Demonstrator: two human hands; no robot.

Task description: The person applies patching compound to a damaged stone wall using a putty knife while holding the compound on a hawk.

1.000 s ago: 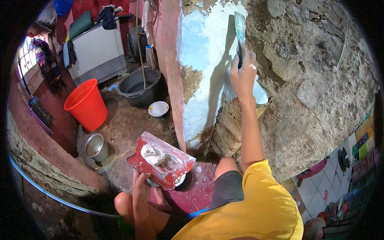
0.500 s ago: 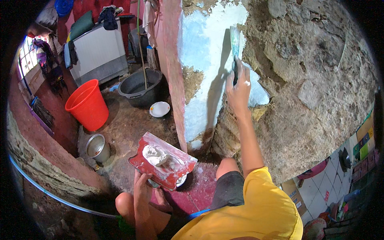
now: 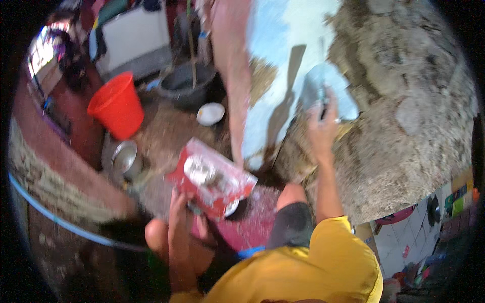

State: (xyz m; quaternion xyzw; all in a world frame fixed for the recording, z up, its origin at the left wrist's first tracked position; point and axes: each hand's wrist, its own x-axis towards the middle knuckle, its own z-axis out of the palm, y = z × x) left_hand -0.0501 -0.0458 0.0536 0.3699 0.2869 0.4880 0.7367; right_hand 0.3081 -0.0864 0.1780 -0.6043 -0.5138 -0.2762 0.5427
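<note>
My right hand point(image 3: 323, 123) is closed on the handle of a putty knife point(image 3: 322, 90), raised in front of the wall. Its blade is seen nearly edge-on and blurred, over a pale blue patch point(image 3: 337, 93); whether it touches cannot be told. Left of it, a wall strip point(image 3: 303, 25) is coated in smooth white and light blue, with the knife's shadow across it. Low in front of me, my left hand point(image 3: 181, 199) grips the near side of a red plastic board point(image 3: 206, 203) with a raised edge. A lump of white putty point(image 3: 199, 170) sits on the board.
Rough bare wall point(image 3: 394, 136) spreads to the right. On the floor at left stand a red bucket point(image 3: 118, 108), a metal pot point(image 3: 126, 160), a black tub point(image 3: 182, 93) with a stick in it, and a white bowl point(image 3: 210, 114). A pink wall edge point(image 3: 232, 65) rises beside the coated strip.
My right hand with the putty knife has moved down and right, from the white coating to the blue patch, the blade turning edge-on. The whole view has shifted; my left hand still holds the board.
</note>
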